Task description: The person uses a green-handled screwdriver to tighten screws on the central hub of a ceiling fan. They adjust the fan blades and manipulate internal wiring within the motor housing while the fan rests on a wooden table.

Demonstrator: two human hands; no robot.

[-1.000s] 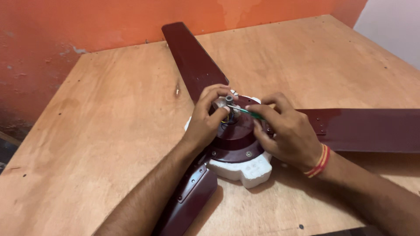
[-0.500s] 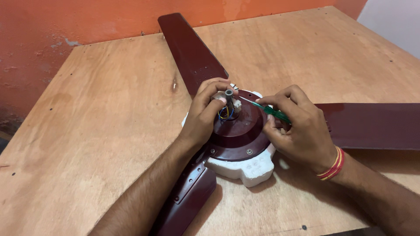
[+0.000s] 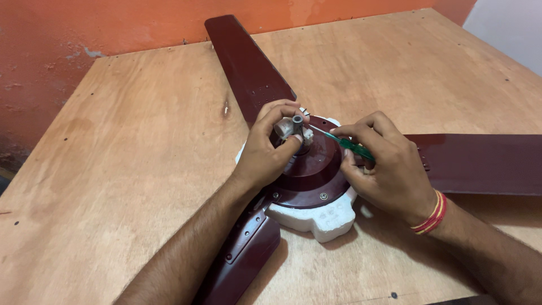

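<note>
A maroon ceiling fan lies on a plywood table, its round motor housing resting on a white foam block. Three maroon blades spread out: one to the far side, one to the right, one toward me. My left hand pinches the grey metal shaft fitting at the hub's centre. My right hand holds a green-handled screwdriver, its thin tip reaching to the fitting. A red and yellow thread band circles my right wrist.
An orange wall runs along the table's far and left sides. A pale wall shows at the top right corner. Bare plywood stretches to the left of the fan and beyond the right blade.
The view has shifted slightly, so the fan sits a bit lower and more central. Both hands stay at the hub, with the screwdriver tip still at the fitting.
</note>
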